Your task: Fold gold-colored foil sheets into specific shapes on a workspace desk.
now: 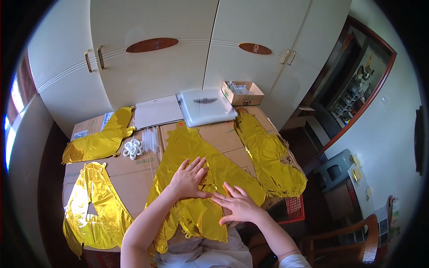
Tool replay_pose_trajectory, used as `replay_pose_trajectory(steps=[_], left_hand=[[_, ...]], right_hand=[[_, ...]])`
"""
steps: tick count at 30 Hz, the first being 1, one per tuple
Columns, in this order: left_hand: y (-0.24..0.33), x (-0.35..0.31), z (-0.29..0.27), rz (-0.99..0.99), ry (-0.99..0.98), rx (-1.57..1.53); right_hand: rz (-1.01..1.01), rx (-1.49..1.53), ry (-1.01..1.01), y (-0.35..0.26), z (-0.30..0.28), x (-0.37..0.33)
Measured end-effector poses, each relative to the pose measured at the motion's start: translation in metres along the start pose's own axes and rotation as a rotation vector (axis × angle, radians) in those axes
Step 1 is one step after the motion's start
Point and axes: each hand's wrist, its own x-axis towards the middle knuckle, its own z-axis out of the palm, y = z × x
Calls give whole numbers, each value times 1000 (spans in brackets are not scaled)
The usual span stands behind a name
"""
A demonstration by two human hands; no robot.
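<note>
While the left hand (187,178) and right hand (239,206) press flat, fingers spread, gripping nothing, the crinkled gold foil letter balloon (201,178) overhangs the near edge of the brown cardboard-covered table (134,172); bare cardboard lies leftward.

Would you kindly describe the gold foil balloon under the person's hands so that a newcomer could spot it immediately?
Start at the cardboard-covered table before the white wardrobe. The gold foil balloon lies flat at its middle, nearest the person. Unlike the three other gold pieces, it alone has the left hand and right hand pressing on it.
</note>
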Motion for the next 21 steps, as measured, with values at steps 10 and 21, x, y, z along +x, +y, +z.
replay_pose_trajectory(steps=[10, 21], left_hand=[[1, 0, -2, 3, -18, 8], [15, 5, -20, -23, -246, 147]], right_hand=[[126, 224, -13, -1, -2, 4], [118, 231, -33, -2, -2, 3]])
